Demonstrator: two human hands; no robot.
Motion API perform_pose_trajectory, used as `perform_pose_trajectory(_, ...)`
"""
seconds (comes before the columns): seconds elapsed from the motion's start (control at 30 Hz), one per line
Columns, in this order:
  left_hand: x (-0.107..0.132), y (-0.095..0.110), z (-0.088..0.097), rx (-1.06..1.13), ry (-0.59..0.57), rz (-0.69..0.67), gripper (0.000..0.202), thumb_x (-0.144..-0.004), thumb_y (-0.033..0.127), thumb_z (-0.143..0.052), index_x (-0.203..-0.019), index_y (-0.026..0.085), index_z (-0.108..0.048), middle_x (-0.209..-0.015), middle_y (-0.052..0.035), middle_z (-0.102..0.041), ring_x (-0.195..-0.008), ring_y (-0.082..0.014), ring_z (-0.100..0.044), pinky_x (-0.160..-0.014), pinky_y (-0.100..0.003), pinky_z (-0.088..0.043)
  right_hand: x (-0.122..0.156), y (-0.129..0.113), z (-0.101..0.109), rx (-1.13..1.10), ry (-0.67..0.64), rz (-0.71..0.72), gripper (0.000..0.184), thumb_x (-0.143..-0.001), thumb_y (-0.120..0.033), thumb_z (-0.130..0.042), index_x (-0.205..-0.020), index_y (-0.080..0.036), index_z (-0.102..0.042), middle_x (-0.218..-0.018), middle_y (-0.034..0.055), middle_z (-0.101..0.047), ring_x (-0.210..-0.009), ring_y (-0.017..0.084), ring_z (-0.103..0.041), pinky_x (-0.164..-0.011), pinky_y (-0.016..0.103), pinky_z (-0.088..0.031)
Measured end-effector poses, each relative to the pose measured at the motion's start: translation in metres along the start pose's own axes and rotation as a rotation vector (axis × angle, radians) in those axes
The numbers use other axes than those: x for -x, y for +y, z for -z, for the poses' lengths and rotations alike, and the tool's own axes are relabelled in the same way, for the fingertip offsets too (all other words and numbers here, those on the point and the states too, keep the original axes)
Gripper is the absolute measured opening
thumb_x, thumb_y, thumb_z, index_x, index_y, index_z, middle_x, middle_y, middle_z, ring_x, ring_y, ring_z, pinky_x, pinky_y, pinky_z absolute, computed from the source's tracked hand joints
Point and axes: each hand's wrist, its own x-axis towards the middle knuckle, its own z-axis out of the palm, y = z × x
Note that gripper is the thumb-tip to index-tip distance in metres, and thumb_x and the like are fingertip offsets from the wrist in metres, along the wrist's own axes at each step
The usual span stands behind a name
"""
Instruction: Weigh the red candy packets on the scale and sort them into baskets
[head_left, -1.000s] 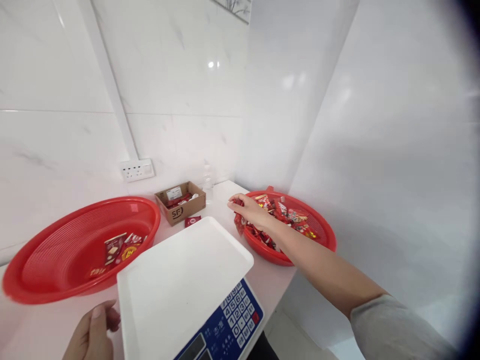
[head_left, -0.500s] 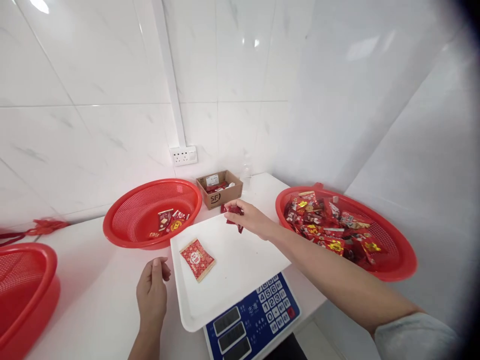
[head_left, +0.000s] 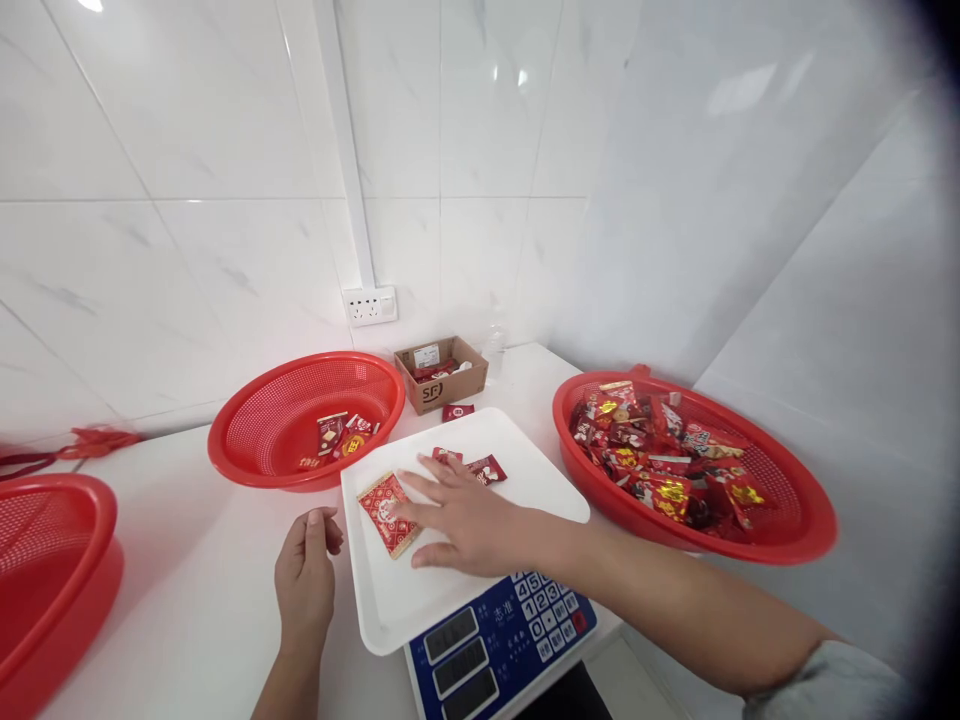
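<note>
My right hand (head_left: 469, 520) is spread flat over the white tray (head_left: 390, 620) of a digital scale (head_left: 502, 650). Its fingertips reach the large red patterned snack packet (head_left: 384, 510), covering part of it. Beyond the fingers lie a dark red candy packet (head_left: 489, 470) and another small red packet (head_left: 448, 456), partly hidden by the hand. To the left of the tray, my left hand (head_left: 306, 575) hovers over the table with curled fingers and nothing visible in it.
A red basket (head_left: 814, 520) heaped with packets stands right; another red basket (head_left: 240, 430) with several packets is at back left. A third basket (head_left: 97, 520) is cut off at left. Behind the scale are a cardboard box (head_left: 450, 390) and a loose red packet (head_left: 457, 411).
My right hand has let go of the dark red packets, now on the tray, and moved nearer and left to the patterned packet, fingers spread. The left hand has barely moved.
</note>
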Motion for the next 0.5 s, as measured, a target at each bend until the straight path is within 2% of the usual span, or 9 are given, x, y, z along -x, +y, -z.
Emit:
perform_pose_trajectory(0.07,-0.001,-0.001,0.0,-0.004,-0.002,-0.003,0.036,-0.084,0.051,-0.041,-0.08,0.019,-0.057,-0.065,0.001,-0.052,-0.059,-0.0144,-0.048,-0.055,-0.026,-0.043,-0.005,-0.007,-0.004,0.02,-0.039,0.073,0.061,-0.087,-0.059,-0.036,-0.138,-0.024,-0.037,-0.152,0.0095,-0.017,-0.139,0.031,0.0,-0.107,0.058,0.0)
perform_pose_trajectory(0.13,-0.001,-0.001,0.0,-0.009,-0.008,-0.005,0.036,-0.084,0.052,-0.041,-0.08,0.019,-0.057,-0.065,0.001,-0.052,-0.059,-0.0144,-0.048,-0.055,-0.025,-0.043,-0.007,-0.008,-0.006,0.024,-0.08,0.077,0.063,-0.088,-0.058,-0.034,-0.138,-0.021,-0.037,-0.15,0.0113,-0.021,-0.139,0.031,-0.001,-0.107,0.059,-0.002)
perform_pose_trajectory(0.33,-0.001,-0.002,0.0,-0.02,-0.019,0.002,0.036,-0.085,0.052,-0.041,-0.08,0.02,-0.057,-0.064,0.0016,-0.052,-0.06,-0.0141,-0.048,-0.056,-0.025,-0.043,0.003,-0.002,-0.002,0.029,-0.125,0.024,0.066,-0.089,-0.056,-0.034,-0.139,-0.014,-0.036,-0.147,0.0131,-0.029,-0.138,0.032,-0.006,-0.11,0.053,-0.001)
perform_pose_trajectory(0.5,-0.001,0.001,-0.001,-0.029,-0.008,-0.002,0.036,-0.086,0.051,-0.04,-0.08,0.019,-0.057,-0.065,0.0011,-0.052,-0.06,-0.0142,-0.049,-0.055,-0.025,-0.043,0.028,-0.004,0.012,0.015,-0.146,-0.098,0.06,-0.089,-0.055,-0.037,-0.135,-0.017,-0.043,-0.143,0.014,-0.037,-0.138,0.032,-0.014,-0.108,0.056,-0.007)
